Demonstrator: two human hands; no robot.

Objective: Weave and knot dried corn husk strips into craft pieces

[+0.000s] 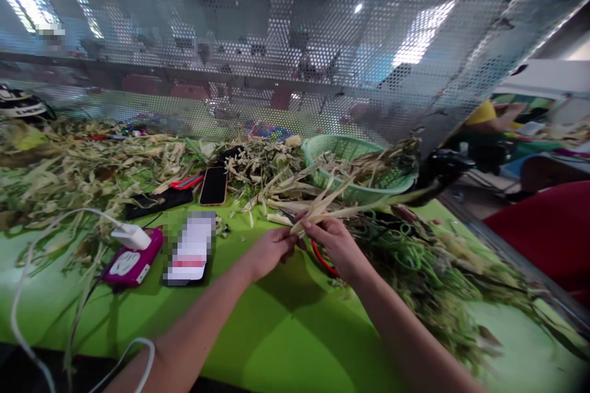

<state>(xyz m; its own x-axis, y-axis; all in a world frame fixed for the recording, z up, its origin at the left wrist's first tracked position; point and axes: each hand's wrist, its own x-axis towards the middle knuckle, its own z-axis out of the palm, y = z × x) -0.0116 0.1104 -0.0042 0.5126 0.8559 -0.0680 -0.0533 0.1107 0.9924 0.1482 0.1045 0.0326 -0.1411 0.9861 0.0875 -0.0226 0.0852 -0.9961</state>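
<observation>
Both hands meet over the green table [276, 344], pinching pale dry leaf strips [329, 201] that look like corn husk. My left hand [275, 250] is closed on the near end of the strips. Just beside it, my right hand [329, 239] grips the same strips, which fan out forward and to the right. Under the right hand shows part of a red ring-shaped handle [325, 260], perhaps of scissors; the rest is hidden. Beyond the hands stands a light green plastic basket [318, 150] with dried leaves in it.
Left of my hands lie a lit phone [193, 245], a dark phone [214, 186], a red cutter [188, 182] and a magenta power bank [133, 264] with a white cable. Dried husks [101, 178] heap at left, green plant strands [415, 264] at right. A perforated metal screen [239, 86] borders the back.
</observation>
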